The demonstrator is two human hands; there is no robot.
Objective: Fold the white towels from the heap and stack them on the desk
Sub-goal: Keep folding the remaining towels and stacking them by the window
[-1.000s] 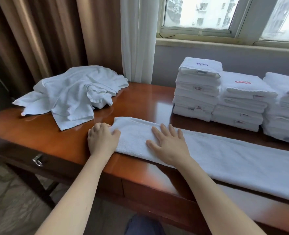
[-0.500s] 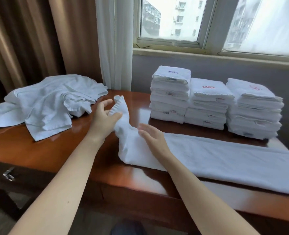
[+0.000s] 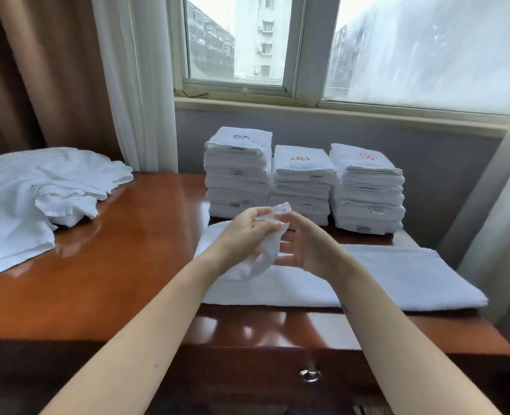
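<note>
Fingers (image 3: 259, 211) of left hand (image 3: 241, 235) and right hand (image 3: 307, 250) are pinched on the raised left end of towel (image 3: 397, 277); the rest is laid flat, long axis left-right, on glossy red-brown table (image 3: 128, 265). Heap (image 3: 23, 199) noted far left. Three stacks (image 3: 301, 181) are set under window (image 3: 238, 40); embroidered marks blue, red, red, unreadable. Brown curtain (image 3: 38, 70) is hung left.

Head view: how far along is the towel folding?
Done: three folded stacks at the back of the desk. In hand: left hand and right hand pinch the lifted end of a long towel. Left: finishing it, plus the unfolded heap.
</note>
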